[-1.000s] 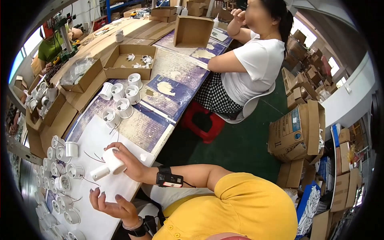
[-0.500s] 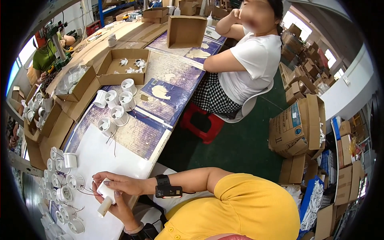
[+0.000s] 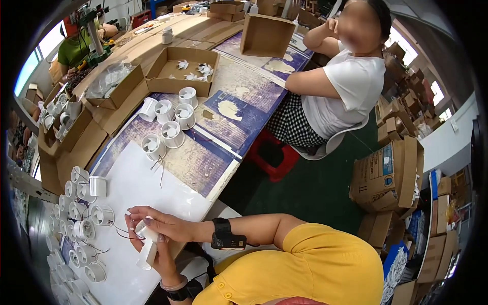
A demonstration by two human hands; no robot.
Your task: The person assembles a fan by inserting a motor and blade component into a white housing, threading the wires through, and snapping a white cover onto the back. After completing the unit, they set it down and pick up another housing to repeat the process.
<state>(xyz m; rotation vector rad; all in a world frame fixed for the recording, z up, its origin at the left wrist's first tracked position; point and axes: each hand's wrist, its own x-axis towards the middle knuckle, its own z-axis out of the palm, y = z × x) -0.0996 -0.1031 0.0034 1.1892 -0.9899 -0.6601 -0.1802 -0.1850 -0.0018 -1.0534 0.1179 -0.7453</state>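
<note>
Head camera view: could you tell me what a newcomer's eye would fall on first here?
Most striking are the person's own hands low at centre-left: the right hand and left hand together hold a small white cylindrical part over the white sheet. To their left lie rows of small white round fan housings. Across the long table, at upper right, sits a co-worker in a white shirt.

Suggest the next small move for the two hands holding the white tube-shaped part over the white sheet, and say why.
Probably set the white tube part down beside the small white fans. Both the right hand and left hand grip it, and finished-looking pieces sit in rows there.
</note>
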